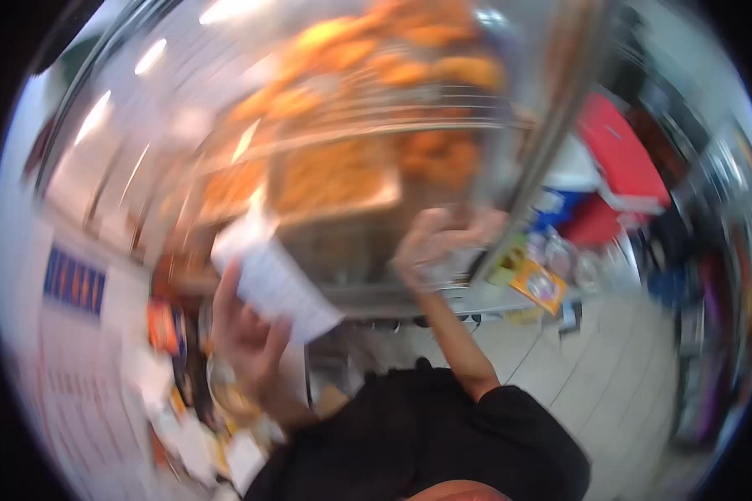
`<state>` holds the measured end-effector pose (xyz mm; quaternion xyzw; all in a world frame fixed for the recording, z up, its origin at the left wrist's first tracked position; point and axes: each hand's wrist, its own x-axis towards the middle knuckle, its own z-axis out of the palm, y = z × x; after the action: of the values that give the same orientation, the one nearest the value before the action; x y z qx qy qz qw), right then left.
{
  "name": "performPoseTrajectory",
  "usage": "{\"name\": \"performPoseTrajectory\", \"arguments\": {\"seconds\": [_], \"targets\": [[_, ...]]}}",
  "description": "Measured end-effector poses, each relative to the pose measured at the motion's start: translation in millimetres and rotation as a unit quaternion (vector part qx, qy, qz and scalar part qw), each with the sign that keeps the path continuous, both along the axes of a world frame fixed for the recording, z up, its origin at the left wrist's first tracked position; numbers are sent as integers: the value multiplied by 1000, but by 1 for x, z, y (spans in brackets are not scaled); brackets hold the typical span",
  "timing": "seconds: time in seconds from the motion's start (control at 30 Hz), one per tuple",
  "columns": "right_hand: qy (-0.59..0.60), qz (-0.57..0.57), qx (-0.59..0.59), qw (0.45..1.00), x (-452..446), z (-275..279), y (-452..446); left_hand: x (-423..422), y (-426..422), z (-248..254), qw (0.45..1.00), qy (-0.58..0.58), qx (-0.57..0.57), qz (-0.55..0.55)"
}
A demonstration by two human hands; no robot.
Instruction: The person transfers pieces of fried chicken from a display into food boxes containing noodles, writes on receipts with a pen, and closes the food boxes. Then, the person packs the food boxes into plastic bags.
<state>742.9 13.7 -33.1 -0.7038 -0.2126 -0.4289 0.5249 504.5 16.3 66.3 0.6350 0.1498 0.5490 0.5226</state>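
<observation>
My left hand (255, 330) is closed on a white paper piece (288, 288) with faint print, which looks folded or bag-like. My right hand (443, 242) is raised in front of the food display case (334, 288), near its right metal post; motion smears its fingers, and a clear, shiny patch lies by the palm. Behind the hands, a metal tray (334, 179) of orange-brown food sits in the case. Larger fried pieces (393, 58) lie on the rack above it. The whole view is blurred.
A red item (614, 146) and an orange packet (539, 285) are right of the case, above the tiled floor (560, 376). Assorted packets and papers (188, 442) fill the lower left, beside a wall sheet with a blue panel (75, 284). A slanting metal post (551, 142) stands right of the food.
</observation>
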Motion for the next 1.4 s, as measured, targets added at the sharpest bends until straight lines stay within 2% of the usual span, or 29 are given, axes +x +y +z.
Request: {"name": "performPoseTrajectory", "arguments": {"seconds": [0.03,0.1,0.2,0.27,0.33,0.37,0.4,0.43,0.47,0.5,0.63,0.73,0.8,0.9,0.93,0.97,1.0,1.03,1.07,1.1,1.13,1.17,1.23,1.4], "targets": [[-4,18,4,1000,-4,-3,5,-6,3,9,1000,12,1,-1],[-14,39,6,999,-8,-7,7,4,6,26,999,-48,4,22],[-25,16,14,999,-2,-8,7,-5,25,33,997,-58,49,17],[-41,-35,19,998,5,-7,7,-10,34,33,995,-73,67,22],[-78,-170,-11,982,20,-11,7,-8,29,32,996,-54,70,31],[-116,-370,-86,918,31,-14,8,-15,30,33,996,-46,72,39],[-137,-568,-122,803,43,-16,8,-22,29,34,995,-35,78,48],[-158,-725,-167,650,53,-24,3,-31,29,35,995,-32,77,54],[-170,-846,-200,465,62,-32,1,-40,31,36,995,-28,76,61],[-190,-864,-210,416,69,-39,2,-49,33,36,994,-24,76,70],[-232,-782,-269,512,73,-72,32,-74,36,34,993,1,69,98],[-249,-766,-286,519,77,-88,42,-88,41,31,989,-5,79,122],[-261,-787,-297,474,86,-101,42,-90,42,27,990,-9,69,120],[-278,-850,-287,343,110,-122,27,-91,44,22,993,-17,50,109],[-282,-859,-287,315,116,-126,18,-92,45,20,993,-19,45,108],[-289,-840,-287,358,122,-120,10,-98,43,18,993,-8,27,115],[-297,-800,-297,429,119,-111,6,-103,40,16,992,3,10,122],[-307,-710,-308,554,110,-99,3,-110,35,14,993,12,5,120],[-322,-530,-297,726,99,-85,2,-116,30,11,992,20,-5,123],[-319,-282,-256,868,88,-72,3,-118,28,1,992,2,-6,122],[-295,-85,-211,928,73,-64,7,-123,20,-2,991,11,-25,132],[-266,32,-177,947,56,-56,9,-128,14,-5,990,20,-43,136],[-223,144,-149,953,29,-50,18,-138,6,-16,987,12,-58,147],[-173,235,-137,946,-13,-34,19,-143,0,-31,984,-15,-59,168]]}}
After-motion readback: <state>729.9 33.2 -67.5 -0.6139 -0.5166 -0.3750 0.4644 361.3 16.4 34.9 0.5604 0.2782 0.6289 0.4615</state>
